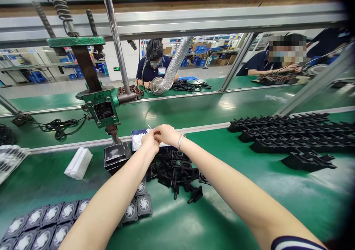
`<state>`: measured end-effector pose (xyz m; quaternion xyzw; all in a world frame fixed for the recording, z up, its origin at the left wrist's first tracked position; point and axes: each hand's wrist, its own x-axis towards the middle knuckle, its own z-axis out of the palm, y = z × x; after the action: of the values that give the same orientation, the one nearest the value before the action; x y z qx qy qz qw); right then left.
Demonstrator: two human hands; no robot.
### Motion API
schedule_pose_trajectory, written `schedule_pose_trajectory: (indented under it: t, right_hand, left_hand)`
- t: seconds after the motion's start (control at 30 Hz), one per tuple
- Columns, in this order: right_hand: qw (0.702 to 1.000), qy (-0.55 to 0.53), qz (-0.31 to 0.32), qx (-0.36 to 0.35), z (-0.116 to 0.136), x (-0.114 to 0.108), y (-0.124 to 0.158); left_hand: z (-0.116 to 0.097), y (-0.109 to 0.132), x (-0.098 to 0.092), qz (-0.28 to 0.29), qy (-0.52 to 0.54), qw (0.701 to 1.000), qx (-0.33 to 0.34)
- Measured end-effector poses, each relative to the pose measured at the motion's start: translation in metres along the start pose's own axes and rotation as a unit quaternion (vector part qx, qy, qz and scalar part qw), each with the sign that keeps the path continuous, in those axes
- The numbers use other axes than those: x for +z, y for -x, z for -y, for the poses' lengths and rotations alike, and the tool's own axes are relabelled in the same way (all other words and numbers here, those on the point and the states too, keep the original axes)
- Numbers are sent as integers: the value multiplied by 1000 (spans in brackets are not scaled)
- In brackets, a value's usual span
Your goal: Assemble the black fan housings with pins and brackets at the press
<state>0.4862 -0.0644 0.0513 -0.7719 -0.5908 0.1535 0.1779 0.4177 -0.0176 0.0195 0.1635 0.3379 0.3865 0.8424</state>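
Both my hands meet above the far part of the green bench. My left hand [150, 142] and my right hand [166, 133] have their fingers pinched together on a small thin white piece [150, 128] that I cannot make out well. They hover over a small white and blue box [137, 139]. Just below them lies a loose pile of black plastic parts [174, 172]. A bracelet [180, 141] sits on my right wrist.
A green hand press [101, 105] with a long lever stands left of my hands. Square black parts with white swirls [55, 220] lie in rows at the front left. White blocks [78, 163] sit further left. Stacked black parts [294, 135] fill the right. Two people work across the conveyor.
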Motion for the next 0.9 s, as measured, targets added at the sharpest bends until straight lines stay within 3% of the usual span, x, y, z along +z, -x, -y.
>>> schedule_pose_trajectory:
  t: [0.13, 0.3, 0.53, 0.7, 0.8, 0.9]
  right_hand:
    - [999, -31, -33, -6, -2, 3, 4]
    - [997, -32, -71, 6, 1, 1, 12]
    - [991, 4, -124, -56, 35, -19, 56]
    - [958, -11, -175, -228, 60, -12, 100]
    - [933, 12, -196, -301, 91, 13, 128]
    - [925, 20, -176, -336, 130, 43, 141]
  left_hand:
    - [-5, 4, 1, -40, -9, 999, -33]
    - [-6, 19, 7, -38, -4, 999, -34]
    - [-13, 77, 11, -15, 35, 999, 27]
    - [-36, 143, -27, 52, 71, 994, 59]
    - [-51, 182, -65, 68, 89, 991, 69]
    - [-68, 202, -103, 38, 90, 992, 81]
